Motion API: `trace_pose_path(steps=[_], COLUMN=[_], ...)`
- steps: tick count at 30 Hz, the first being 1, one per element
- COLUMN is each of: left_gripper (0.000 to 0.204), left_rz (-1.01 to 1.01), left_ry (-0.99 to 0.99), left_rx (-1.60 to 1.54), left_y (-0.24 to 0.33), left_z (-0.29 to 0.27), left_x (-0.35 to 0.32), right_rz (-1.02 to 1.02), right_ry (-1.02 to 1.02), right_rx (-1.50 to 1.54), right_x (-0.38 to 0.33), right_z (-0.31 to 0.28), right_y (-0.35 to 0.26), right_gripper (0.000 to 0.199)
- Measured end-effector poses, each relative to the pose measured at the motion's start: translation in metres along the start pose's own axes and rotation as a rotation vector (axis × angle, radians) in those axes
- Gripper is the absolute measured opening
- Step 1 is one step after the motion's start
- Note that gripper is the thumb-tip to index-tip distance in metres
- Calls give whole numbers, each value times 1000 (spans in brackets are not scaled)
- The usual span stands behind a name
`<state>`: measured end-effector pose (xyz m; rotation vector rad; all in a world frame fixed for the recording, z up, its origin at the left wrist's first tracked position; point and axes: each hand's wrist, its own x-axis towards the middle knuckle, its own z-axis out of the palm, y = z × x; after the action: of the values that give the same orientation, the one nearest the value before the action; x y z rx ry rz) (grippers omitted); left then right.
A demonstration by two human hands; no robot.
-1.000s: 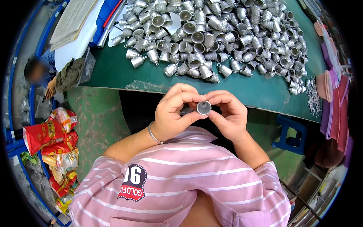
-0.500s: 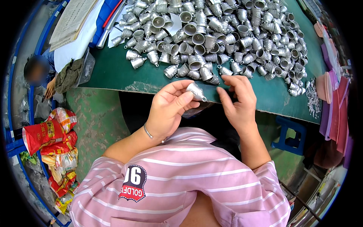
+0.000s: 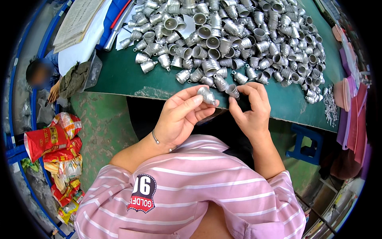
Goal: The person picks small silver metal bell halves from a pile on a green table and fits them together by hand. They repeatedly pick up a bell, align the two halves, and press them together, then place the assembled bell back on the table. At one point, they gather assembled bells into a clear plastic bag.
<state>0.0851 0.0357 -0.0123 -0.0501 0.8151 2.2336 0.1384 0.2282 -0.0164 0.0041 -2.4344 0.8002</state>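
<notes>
My left hand (image 3: 181, 113) pinches a small silver metal bell (image 3: 206, 96) between thumb and fingers, its loop end toward the right. Just right of it, at the table's near edge, my right hand (image 3: 253, 106) has thumb and forefinger closed on a second silver bell (image 3: 232, 91), whose open mouth faces up and left. Beyond both hands a large heap of like bells (image 3: 238, 44) covers much of the green table (image 3: 119, 81). A few lie loose along the heap's near side, including a bell (image 3: 183, 76) lying on its side.
At the left are a clear plastic bin (image 3: 94, 71) with a dark cloth (image 3: 75, 79), papers (image 3: 79, 26) and a metal rod. Small silvery pieces (image 3: 330, 105) lie at the table's right. A blue stool (image 3: 306, 144) and colourful packets (image 3: 59, 143) stand below. Another person (image 3: 53, 65) is at far left.
My right hand, its fingers apart and bare before, now has a bell between thumb and forefinger. In my left hand the bell has turned slightly.
</notes>
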Motion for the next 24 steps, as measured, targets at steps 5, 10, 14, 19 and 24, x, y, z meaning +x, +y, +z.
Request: trace_pose_path(steps=[5,10,14,19,24], left_gripper=[22,34,39,37,35], left_rz=[-36,-2,-55,-43,56], left_ry=[8,63,34,17,11], left_rx=[137,509,555,577,626], left_y=[2,-3,-4,-7,-14], left_z=[-4,6,9,7,4], left_x=[-1,4,7,8,7], right_rz=[128,256,318,312,157], right_ry=[-54,-99,-111,-159,-285], right_rx=[296,563,744,775,597], right_x=[-2,-4,-7,-8,0], right_z=[-1,2,4,5,-3], right_y=[-4,-7,-8,-6,-8], right_gripper=[28,27,25,27,24])
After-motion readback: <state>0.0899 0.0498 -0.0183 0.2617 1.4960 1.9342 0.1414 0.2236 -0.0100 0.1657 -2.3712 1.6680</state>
